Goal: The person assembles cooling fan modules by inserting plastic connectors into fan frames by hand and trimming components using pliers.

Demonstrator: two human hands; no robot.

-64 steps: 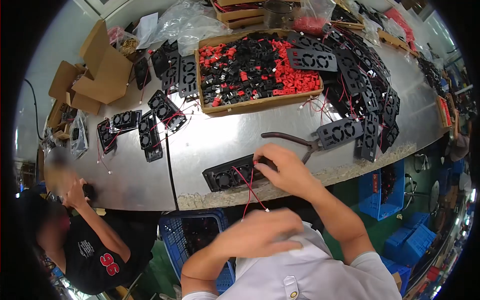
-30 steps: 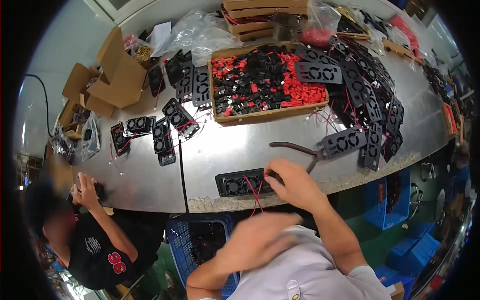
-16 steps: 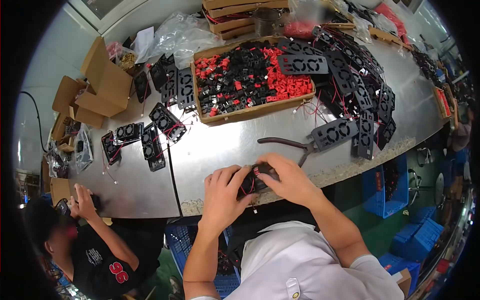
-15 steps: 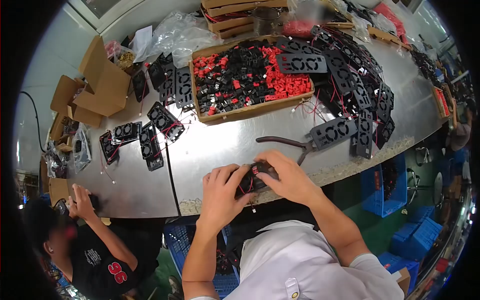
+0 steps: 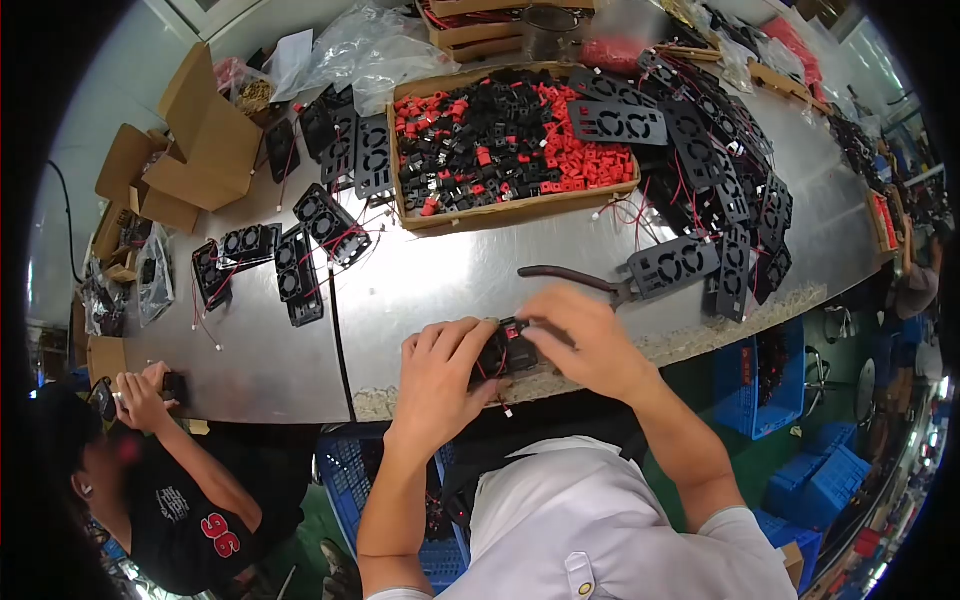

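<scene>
My left hand [image 5: 440, 378] is wrapped over the left part of a black fan unit [image 5: 508, 354] at the table's front edge. A red piece sits at the unit's upper right, and red and black wires with a white connector [image 5: 508, 412] hang from its front. My right hand [image 5: 580, 338], slightly blurred, is at the right end of the unit with thumb and fingers curled; whether something small is between them cannot be made out. Pliers [image 5: 570, 276] with dark handles lie just behind my right hand, touching a flat black fan plate [image 5: 675, 266].
An open carton [image 5: 520, 212] of red and black parts stands behind the hands. Black fan plates [image 5: 735, 190] are heaped at right, other fan units [image 5: 297, 270] lie at left. A co-worker [image 5: 190, 480] sits at left. Blue crates [image 5: 745, 390] stand below the table.
My left hand came from a blurred position before my body onto the fan unit. My right hand, lately pressed on the unit's right end, has lifted and shifted slightly right.
</scene>
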